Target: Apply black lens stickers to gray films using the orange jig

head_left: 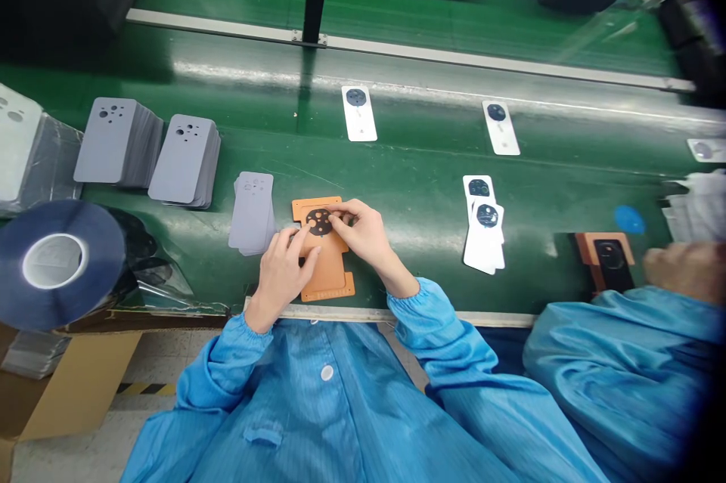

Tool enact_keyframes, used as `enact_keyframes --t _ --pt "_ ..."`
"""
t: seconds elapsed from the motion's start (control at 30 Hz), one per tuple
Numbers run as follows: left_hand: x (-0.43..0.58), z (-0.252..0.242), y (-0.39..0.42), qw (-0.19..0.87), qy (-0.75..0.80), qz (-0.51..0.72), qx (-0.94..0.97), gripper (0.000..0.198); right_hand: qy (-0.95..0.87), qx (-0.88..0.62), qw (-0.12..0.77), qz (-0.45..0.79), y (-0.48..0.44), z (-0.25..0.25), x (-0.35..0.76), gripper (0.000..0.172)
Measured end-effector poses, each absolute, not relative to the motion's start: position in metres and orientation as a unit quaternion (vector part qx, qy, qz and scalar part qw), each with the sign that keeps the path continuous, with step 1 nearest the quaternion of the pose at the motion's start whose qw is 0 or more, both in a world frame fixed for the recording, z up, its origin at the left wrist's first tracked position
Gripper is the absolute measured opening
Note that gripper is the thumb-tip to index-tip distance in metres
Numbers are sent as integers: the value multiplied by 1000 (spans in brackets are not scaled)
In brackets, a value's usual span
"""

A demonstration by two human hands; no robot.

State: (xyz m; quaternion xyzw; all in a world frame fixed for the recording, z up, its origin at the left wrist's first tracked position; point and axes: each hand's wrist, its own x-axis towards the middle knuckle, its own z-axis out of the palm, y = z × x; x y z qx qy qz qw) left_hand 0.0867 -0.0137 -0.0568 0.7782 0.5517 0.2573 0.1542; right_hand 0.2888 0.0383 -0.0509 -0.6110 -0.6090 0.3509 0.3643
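An orange fixture plate (326,275) lies before me on the green bench. At its upper end sits a round black camera-lens piece (318,221) with several holes. My left hand (282,271) rests over the plate's left side, fingers spread, the index fingertip touching the disc's lower left edge. From the right, my right hand (363,232) reaches in, thumb and index finger closed at the disc's right edge. Left of the plate is a small pile of grey phone-shaped sheets (252,211) with camera cutouts.
Stacks of grey sheets (105,139) stand at the left, behind a big film roll (105,264). White cards with dark discs (482,245) lie to the right, others (360,120) farther back. At far right, a co-worker's blurred hand (684,271) is near another orange fixture (590,249).
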Motion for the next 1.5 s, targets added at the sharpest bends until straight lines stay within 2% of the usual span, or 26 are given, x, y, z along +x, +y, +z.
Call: enact_keyframes --t 0.17,0.6,0.73,0.97,1.1,1.2,1.37,1.5 --pt "87 -55 -13 149 554 257 778 43 -652 -604 333 315 39 -47 289 25" --pt "86 -50 -10 181 564 256 764 37 -710 -617 184 286 38 -30 294 36" --pt "84 -51 -13 149 563 247 775 39 -705 -602 195 319 39 -33 300 36" --pt "84 -48 -22 125 562 225 786 43 -643 -596 278 393 46 -53 307 31" --pt "77 -44 -23 142 568 262 767 33 -625 -598 309 395 45 -59 311 31" --pt "59 -39 -15 111 635 303 702 27 -631 -596 319 380 39 -57 314 29" --pt "19 -31 2 68 770 218 596 50 -681 -580 313 319 30 -46 309 31" --pt "6 -33 7 86 783 188 587 45 -729 -575 257 270 34 -35 295 33"
